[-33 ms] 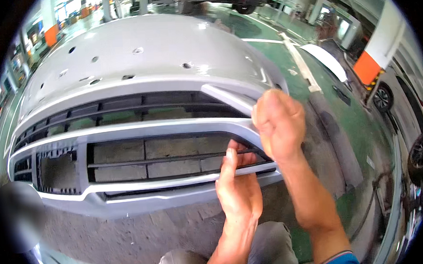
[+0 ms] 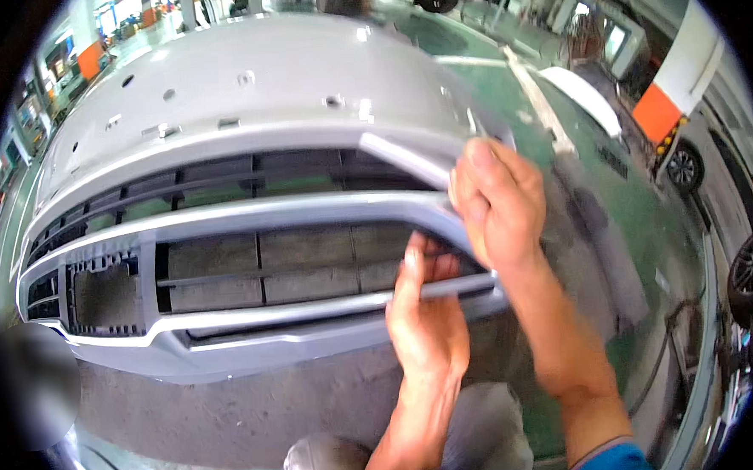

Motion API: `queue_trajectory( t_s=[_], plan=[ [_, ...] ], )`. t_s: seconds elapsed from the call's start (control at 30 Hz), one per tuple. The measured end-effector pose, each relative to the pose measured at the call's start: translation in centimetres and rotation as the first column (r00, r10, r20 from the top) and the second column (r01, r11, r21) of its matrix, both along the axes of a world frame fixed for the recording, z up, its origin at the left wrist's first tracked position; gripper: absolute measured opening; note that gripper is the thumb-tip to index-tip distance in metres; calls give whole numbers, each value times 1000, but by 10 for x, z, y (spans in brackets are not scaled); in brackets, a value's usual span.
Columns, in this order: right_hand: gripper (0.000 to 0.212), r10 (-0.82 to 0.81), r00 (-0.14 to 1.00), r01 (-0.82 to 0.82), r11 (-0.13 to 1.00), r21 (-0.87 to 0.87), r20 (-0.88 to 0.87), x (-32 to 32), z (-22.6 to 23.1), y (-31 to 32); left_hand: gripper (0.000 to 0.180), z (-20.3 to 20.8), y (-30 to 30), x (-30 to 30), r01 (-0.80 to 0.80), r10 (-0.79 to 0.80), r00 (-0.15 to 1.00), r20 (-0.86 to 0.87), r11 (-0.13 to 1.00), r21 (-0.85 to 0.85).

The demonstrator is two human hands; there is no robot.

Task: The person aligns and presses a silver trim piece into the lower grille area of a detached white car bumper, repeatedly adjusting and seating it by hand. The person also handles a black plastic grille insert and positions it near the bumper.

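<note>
A silver-grey car bumper (image 2: 256, 210) with black grilles lies over brown-grey matting (image 2: 199, 419). Near its right edge, the right hand (image 2: 501, 203) clenches a flat silver bar (image 2: 408, 160); the left hand (image 2: 428, 330) curls its fingers into the lower opening, grip unclear. Rightward, green floor (image 2: 644, 229) stretches.

The right hand (image 2: 503, 207) clenches in a fist, farther out than the left hand (image 2: 428, 330), whose fingers (image 2: 440, 267) curl.

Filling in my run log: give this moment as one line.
left hand: curled at lower right of curved, glossy silver-grey bumper | right hand: gripping straight pale-grey bar | rest: orange-and-white pillar
</note>
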State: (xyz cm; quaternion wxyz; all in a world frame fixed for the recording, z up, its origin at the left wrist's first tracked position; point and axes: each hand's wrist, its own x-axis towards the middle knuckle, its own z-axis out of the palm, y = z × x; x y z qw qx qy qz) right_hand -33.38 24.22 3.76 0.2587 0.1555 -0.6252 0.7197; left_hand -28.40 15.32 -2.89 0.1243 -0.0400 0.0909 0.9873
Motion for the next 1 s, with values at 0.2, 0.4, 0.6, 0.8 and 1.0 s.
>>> queue_trajectory(
  t_s=[0.2,0.4,0.6,0.8,1.0],
  plan=[
    [42,-8,1000,11,989,150,-21,9,-2,-5,45,-7,-7,5,-9,7,998,61,1000,22],
    [38,104,994,-106,993,54,37,-1,15,-3,51,-2,-3,9,-47,42,997,71,997,69],
    [39,31,986,-61,982,180,166,-3,22,-20,35,-15,-5,6,6,-9,998,59,998,60],
    [25,-179,980,127,900,417,89,12,15,-16,35,-13,-12,8,80,-85,994,73,994,75],
    [22,-262,961,215,909,358,87,24,0,29,29,-7,0,8,18,-17,997,72,1000,-9]
  ],
)
